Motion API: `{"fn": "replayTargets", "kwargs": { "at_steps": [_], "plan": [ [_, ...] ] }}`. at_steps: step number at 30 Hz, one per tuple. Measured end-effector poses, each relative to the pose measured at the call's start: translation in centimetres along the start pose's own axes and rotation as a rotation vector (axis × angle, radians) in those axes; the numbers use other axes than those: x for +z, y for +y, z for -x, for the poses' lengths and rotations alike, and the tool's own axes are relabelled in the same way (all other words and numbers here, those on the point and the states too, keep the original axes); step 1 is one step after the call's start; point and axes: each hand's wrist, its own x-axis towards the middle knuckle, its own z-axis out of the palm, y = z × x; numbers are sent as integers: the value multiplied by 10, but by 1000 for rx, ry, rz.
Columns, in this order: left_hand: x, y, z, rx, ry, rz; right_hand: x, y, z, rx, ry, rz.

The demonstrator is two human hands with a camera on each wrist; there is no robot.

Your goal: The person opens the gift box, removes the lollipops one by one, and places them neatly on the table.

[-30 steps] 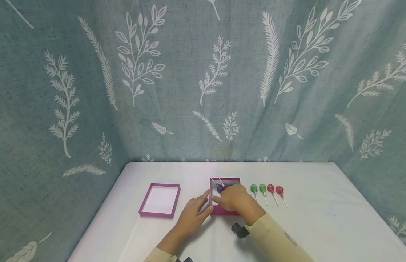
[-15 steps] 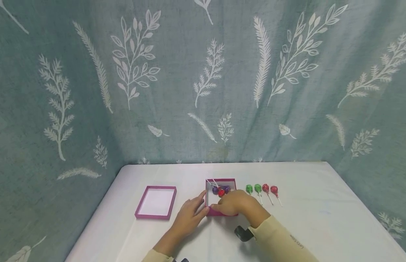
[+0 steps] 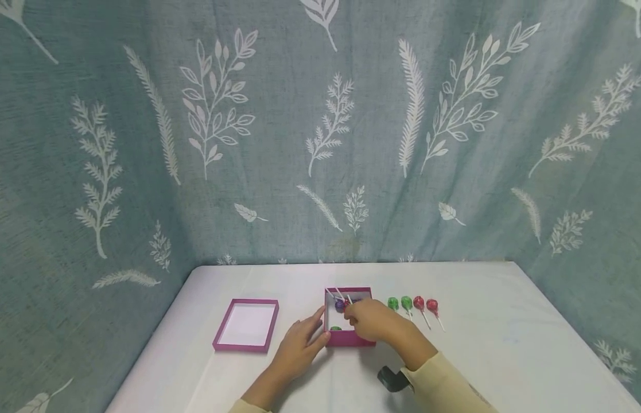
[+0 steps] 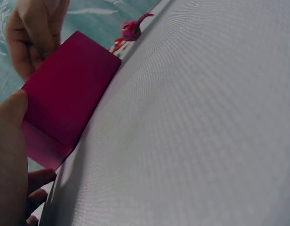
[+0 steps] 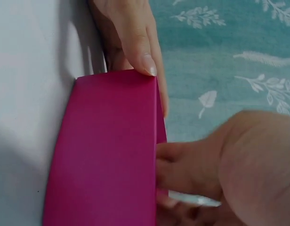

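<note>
In the head view, the magenta box (image 3: 350,339) stands without its lid in mid-table. My left hand (image 3: 298,344) steadies its front-left corner, thumb by the front wall and fingers along the left side; in the left wrist view the thumb lies at the box's upper edge. My right hand (image 3: 374,320) reaches into the box with curled fingers. A white lollipop stick (image 5: 194,198) runs among these fingers in the right wrist view; the fingertips are hidden. Inside the box lie a purple lollipop (image 3: 340,306), a red lollipop (image 3: 347,306) and, near the front, a green lollipop (image 3: 335,328).
The box lid (image 3: 245,325) lies inner side up to the left. Right of the box, green lollipops (image 3: 406,302) and red lollipops (image 3: 419,303) form a row, sticks towards me. A leaf-patterned curtain (image 3: 320,143) stands behind the white table (image 3: 496,344).
My right hand has drawn back towards the box's front, then shifted away again with its fingers over the red lollipop. A green lollipop now shows by the front wall. The left hand stays.
</note>
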Motion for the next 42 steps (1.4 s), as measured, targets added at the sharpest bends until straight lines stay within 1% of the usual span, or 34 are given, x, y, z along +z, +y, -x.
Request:
{"fn": "replayTargets", "kwargs": {
  "at_steps": [3,5,7,9,14,20,23,29,31,37,42],
  "plan": [
    [0,0,0,-1,-7,-2,2,3,2,-76,61,12],
    [0,1,0,-2,-9,-3,4,5,2,-128,105,38],
    [0,1,0,-8,-14,-5,5,6,3,-157,132,50],
    [0,2,0,-11,-20,-6,6,8,3,-168,153,55],
    [0,3,1,-7,-22,-16,5,10,3,-118,168,25],
    [-1,3,2,-1,-22,-20,0,14,4,-47,162,-53],
    [-2,3,1,-4,-22,-15,-3,17,4,-27,186,-84],
    [-2,3,1,-18,-25,-19,-7,23,9,15,279,-136],
    [-3,3,2,-22,-28,-19,-7,25,10,23,289,-160],
    [-4,4,3,-39,-38,-18,-5,30,13,37,294,-150],
    [-4,3,2,-35,-38,-7,-3,38,17,87,328,-146]
  ]
}}
